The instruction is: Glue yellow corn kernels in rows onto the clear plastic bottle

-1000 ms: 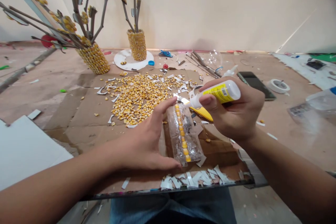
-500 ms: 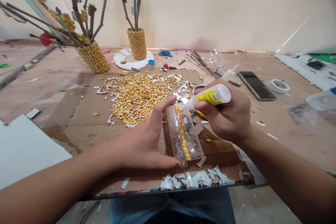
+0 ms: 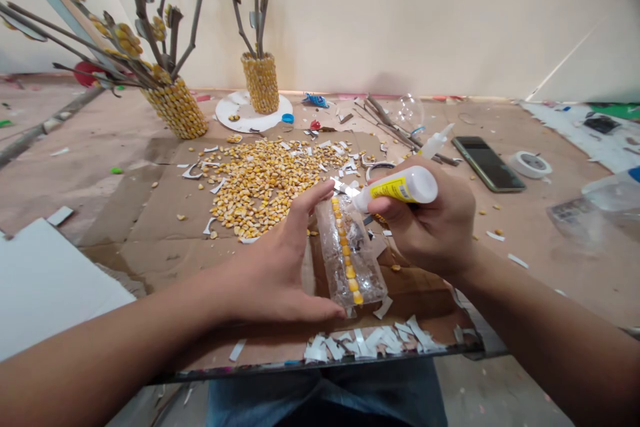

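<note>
My left hand (image 3: 277, 267) grips a clear plastic cylinder (image 3: 367, 277) by its two ends, thumb at the near end and fingers at the far end. A single row of yellow corn kernels (image 3: 346, 250) runs along the cylinder's length. In my right hand (image 3: 435, 230) is a white glue bottle (image 3: 425, 185) with a yellow label, tilted so its nozzle points down and left at the cylinder's far end. Whether glue is coming out cannot be made out. Just beyond the hands lies a loose pile of corn kernels (image 3: 260, 180) on a cardboard sheet (image 3: 165, 213).
Two kernel-covered pots with twigs (image 3: 175, 107) (image 3: 261, 83) stand at the back, one on a white disc (image 3: 227, 113). To the right lie a phone (image 3: 487, 163), a tape roll (image 3: 531, 164) and a plastic bottle (image 3: 607, 197). Paper scraps (image 3: 370, 341) line the front edge.
Almost nothing differs. The glue bottle and my right hand have shifted very slightly left and down, while my left hand keeps its hold on the cylinder.
</note>
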The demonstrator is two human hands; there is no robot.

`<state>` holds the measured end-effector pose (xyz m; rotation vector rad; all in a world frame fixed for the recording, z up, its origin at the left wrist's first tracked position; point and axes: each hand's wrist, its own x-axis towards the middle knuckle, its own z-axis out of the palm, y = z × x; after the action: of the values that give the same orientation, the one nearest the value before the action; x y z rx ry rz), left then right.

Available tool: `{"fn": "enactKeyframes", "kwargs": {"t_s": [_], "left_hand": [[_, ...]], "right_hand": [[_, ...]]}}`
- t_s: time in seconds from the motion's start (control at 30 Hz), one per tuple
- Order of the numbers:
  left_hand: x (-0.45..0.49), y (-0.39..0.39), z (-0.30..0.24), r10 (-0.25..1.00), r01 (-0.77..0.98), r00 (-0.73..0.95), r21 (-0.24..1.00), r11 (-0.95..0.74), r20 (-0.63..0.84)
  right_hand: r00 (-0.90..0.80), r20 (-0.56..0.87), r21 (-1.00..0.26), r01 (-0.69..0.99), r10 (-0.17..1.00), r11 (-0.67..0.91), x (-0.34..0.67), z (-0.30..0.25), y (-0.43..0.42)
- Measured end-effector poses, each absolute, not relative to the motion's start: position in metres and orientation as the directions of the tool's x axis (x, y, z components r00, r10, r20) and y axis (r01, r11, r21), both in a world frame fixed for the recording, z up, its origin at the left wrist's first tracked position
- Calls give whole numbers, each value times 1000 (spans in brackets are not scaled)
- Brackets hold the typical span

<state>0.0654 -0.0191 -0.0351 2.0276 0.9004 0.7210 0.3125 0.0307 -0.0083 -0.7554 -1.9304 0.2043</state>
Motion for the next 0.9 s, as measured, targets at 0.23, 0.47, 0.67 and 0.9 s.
{"fn": "enactKeyframes", "kwargs": {"t_s": [0.23, 0.47, 0.67, 0.9], "left_hand": [[64, -19, -38, 788, 349, 590, 825, -444, 174], [64, -19, -39, 796, 331, 579, 841, -428, 177], [65, -19, -35, 805, 354, 574, 841, -410, 151], [66, -20, -33, 811, 364, 570, 843, -395, 133]], "right_hand": [[-283, 772, -440, 408, 569, 800, 310, -8, 30], [-296, 792, -394, 419, 533, 818, 309, -8, 29], [-307, 809, -353, 427, 501, 832, 309, -7, 29], [-330, 813, -317, 440, 479, 840, 309, -3, 27]]}}
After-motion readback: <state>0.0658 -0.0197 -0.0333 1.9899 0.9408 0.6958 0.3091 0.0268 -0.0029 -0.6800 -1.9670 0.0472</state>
